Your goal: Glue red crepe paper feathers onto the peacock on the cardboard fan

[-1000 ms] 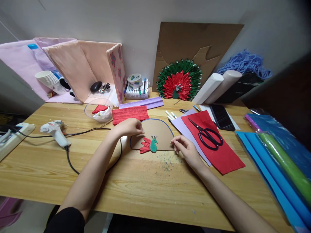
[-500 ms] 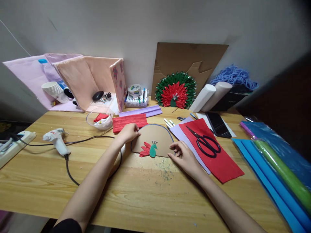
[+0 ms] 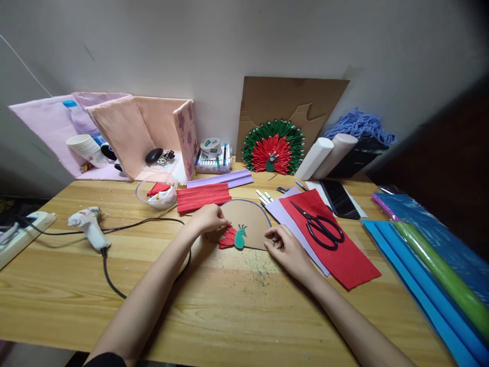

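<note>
A half-round piece of cardboard (image 3: 250, 216) with a blue line along its curved edge lies flat on the table. On its lower left part is a green peacock cutout (image 3: 240, 238) with a small crest, and several red paper petals (image 3: 228, 237) fan out to its left. My left hand (image 3: 210, 219) reaches over the cardboard's left side, thumb and fingers pinched together at the tip of the uppermost petal. At the right end of the cardboard, my right hand (image 3: 287, 248) grips the edge between thumb and curled fingers.
Black scissors (image 3: 324, 229) rest on red paper (image 3: 353, 262) at the right. A white glue gun (image 3: 89, 227) with its cord lies left. Behind are folded red crepe paper (image 3: 202, 197), a clear bowl (image 3: 156, 191), markers (image 3: 264, 196) and a finished peacock (image 3: 273, 148) against cardboard.
My left hand has moved from the cardboard's upper left edge down and right to the red petals. My right hand stays at the right edge. The view has shifted slightly.
</note>
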Demonstrator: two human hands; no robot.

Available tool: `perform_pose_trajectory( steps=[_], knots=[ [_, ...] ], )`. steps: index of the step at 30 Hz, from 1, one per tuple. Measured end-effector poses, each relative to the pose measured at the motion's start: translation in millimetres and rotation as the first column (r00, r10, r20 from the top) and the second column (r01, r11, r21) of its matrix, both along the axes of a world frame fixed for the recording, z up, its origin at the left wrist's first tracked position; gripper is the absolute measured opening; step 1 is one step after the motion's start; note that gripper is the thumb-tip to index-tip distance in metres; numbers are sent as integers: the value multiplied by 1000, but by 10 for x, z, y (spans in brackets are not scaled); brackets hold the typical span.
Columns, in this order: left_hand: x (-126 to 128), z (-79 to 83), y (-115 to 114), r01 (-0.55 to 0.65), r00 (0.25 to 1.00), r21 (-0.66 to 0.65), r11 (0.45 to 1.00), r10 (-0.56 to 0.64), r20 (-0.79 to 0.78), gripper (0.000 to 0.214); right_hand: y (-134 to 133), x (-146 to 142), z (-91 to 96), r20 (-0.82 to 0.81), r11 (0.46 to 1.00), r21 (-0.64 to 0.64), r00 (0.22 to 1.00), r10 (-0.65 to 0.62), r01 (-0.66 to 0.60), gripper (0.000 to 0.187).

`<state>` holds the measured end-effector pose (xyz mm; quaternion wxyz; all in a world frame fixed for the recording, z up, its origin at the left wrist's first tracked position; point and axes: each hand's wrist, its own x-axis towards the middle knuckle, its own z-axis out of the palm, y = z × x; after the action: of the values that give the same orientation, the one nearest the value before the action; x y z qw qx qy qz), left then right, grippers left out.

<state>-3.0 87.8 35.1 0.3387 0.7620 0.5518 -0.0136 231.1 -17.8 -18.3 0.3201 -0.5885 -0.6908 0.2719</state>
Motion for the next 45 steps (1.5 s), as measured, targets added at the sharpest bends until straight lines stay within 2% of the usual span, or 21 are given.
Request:
perform_pose_trajectory(
  steps=[11, 15, 17, 19, 21, 25, 28, 32, 36, 38, 40, 42, 43, 44, 45],
  knots=[
    [-19, -114, 53, 36, 993, -51, 998, -29, 117, 27, -7, -8, 29, 26, 1000, -1, 1000, 12, -12, 12],
    [-112, -12, 89, 33, 986, -76, 997, -20, 166, 27, -3, -1, 22, 23, 1000, 0, 1000, 9, -9, 11],
    [-210, 85, 77, -4, 988, -32, 999, 9, 154, 29, 3, 5, 20, 14, 1000, -3, 1000, 7, -7, 11],
    [-348, 187, 8, -91, 983, 41, 995, 83, 161, 32, 3, 4, 23, 7, 1000, -4, 1000, 4, -4, 10],
    [-527, 268, -134, -138, 959, 63, 988, 118, 258, 34, -14, -15, 38, -2, 1000, 15, 1000, -22, 22, 10],
    [-1000, 312, -605, -285, 877, -5, 959, 262, 403, 29, -96, -175, 131, -100, 997, 48, 993, -54, 59, 14],
    [-1418, 260, -1010, -524, 755, -48, 850, 491, 435, 28, -105, -453, 261, -194, 993, -10, 975, 110, -114, 15],
    [-1947, 163, -1456, -767, 535, -25, 641, 662, 525, 24, 117, -1149, 423, -243, 922, -27, 898, 368, -385, 13],
    [-2315, 86, -1726, -919, 278, -23, 394, 686, 672, 29, 498, -2269, 448, -232, 844, -16, 823, 519, -537, 15],
    [-2418, 60, -1794, -960, 162, -38, 277, 660, 734, 34, 629, -2878, 408, -174, 858, -35, 848, 500, -513, 24],
    [-2471, 35, -1827, -977, 81, -58, 203, 617, 783, 36, 678, -3405, 347, -161, 869, -32, 860, 483, -494, 34],
    [-2488, 6, -1837, -987, 48, -48, 153, 566, 823, 35, 660, -3786, 277, -143, 892, -41, 886, 440, -450, 40],
    [-2486, -9, -1838, -993, 57, -8, 120, 532, 845, 34, 639, -3917, 243, -134, 905, -42, 900, 415, -423, 40],
    [-2479, -25, -1840, -994, 102, 67, 88, 494, 863, 32, 616, -4012, 211, -126, 917, -37, 913, 389, -396, 38],
    [-2468, -39, -1845, -983, 183, 174, 64, 462, 868, 28, 598, -4077, 184, -122, 926, -30, 921, 370, -376, 35]
  ],
)
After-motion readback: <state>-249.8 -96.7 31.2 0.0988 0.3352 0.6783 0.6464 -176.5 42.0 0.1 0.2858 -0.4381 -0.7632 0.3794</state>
